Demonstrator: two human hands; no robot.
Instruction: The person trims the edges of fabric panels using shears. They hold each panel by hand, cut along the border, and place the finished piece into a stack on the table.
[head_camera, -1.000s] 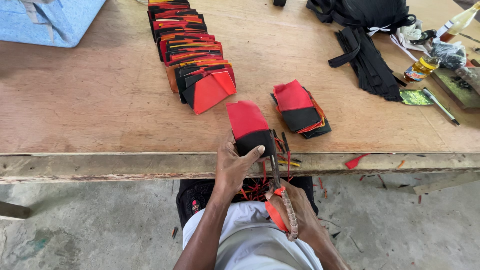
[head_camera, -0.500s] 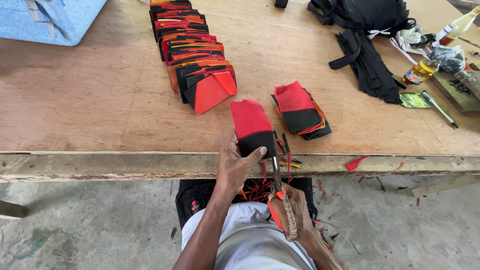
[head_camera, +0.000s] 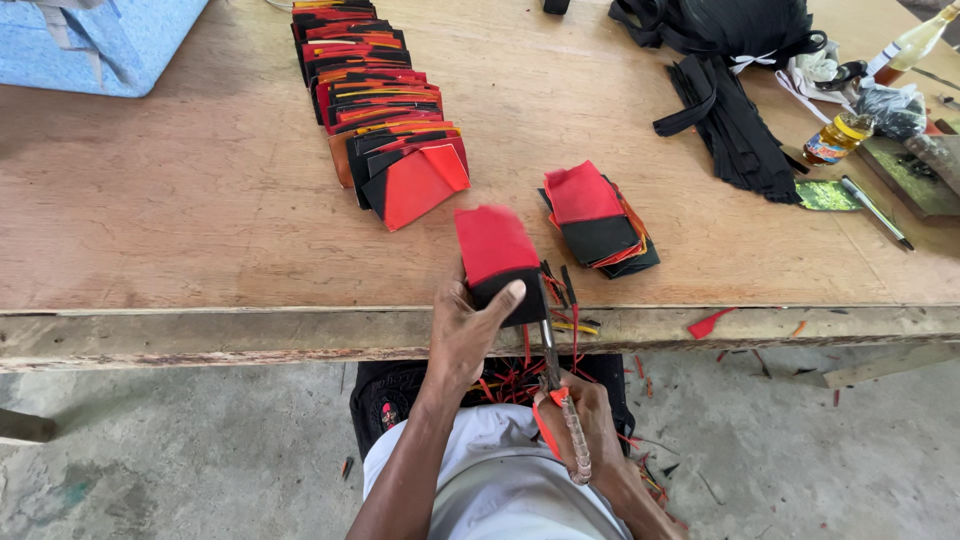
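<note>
Two hands: both are seen low in the head view, at the near edge of the desk (head_camera: 200, 240).
Left hand (head_camera: 470, 335): it is reached forward with the forearm rising from below; the thumb is laid over the black lower half of the red-and-black piece (head_camera: 497, 262), and the grip is closed on it.
Right hand (head_camera: 585, 425): it is curled into a fist below the desk edge, the grip closed around the handles of the scissors (head_camera: 553, 385), whose blades point up towards the piece.
Piece held: a flat folded shape, red above and black below, is kept just over the desk's front edge; its red part is blurred.
Small stack (head_camera: 597, 222): similar red-and-black pieces are piled just right of the held one.
Long row (head_camera: 375, 110): overlapping pieces are lined up farther back.
Trimmings (head_camera: 560, 300): thin red, black and yellow strips are scattered at the edge.
</note>
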